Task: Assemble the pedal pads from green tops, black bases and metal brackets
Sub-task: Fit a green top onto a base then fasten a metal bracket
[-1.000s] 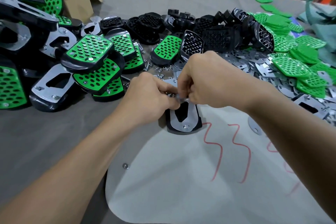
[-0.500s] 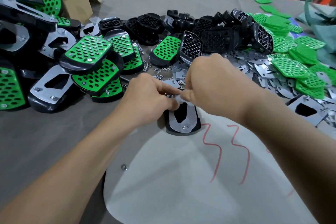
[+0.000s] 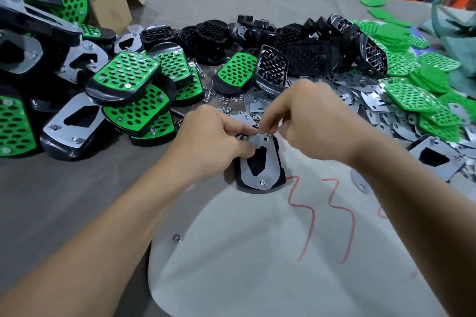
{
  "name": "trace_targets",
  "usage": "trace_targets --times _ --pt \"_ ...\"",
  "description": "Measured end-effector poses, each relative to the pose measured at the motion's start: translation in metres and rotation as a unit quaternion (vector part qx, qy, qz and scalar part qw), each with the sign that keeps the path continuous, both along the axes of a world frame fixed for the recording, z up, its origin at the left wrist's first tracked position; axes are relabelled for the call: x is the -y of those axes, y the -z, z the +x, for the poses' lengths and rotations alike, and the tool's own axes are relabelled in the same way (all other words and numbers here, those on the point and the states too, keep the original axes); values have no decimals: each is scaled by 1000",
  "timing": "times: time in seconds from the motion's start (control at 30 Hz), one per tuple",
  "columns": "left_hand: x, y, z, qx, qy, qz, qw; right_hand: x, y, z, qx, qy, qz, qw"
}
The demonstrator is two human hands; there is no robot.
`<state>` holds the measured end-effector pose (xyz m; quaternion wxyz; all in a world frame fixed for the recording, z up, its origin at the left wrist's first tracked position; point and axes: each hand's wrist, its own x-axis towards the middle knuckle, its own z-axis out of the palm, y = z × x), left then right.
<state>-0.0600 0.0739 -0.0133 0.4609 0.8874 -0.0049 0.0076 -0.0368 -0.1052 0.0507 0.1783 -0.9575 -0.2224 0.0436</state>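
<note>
A grey table (image 3: 64, 201) runs across the room, and a white sheet (image 3: 257, 265) marked in red lies over its near part. Finished pedal pads (image 3: 126, 77) are heaped on the left, black bases (image 3: 304, 56) sit at the back, green tops (image 3: 409, 96) are piled on the right, and loose brackets (image 3: 360, 90) are scattered between. A cardboard box (image 3: 108, 5) stands in the far left corner.

The pad being worked on lies at the sheet's far edge, face down. Its black base (image 3: 282, 172) is underneath and a metal bracket (image 3: 271, 159) lies flat on top. The left hand (image 3: 211, 141) comes in from the left with its fingers (image 3: 247, 131) curled tight, gripping the bracket's far left edge. The right hand (image 3: 314, 121) hangs just above the far end, thumb and forefinger pressed together, pinching a small silver fastener (image 3: 268, 137) at the bracket's far corner, the other fingers tucked loosely behind. Whether it is a nut or a screw is too small to tell. Tiny nuts (image 3: 226, 100) are strewn just beyond the hands
</note>
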Motion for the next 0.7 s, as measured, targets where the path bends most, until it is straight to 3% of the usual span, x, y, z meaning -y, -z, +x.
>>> trace_targets --times 0.7 --pt "-1 2 1 -6 -3 -14 1000 19 20 -16 -36 35 97 994"
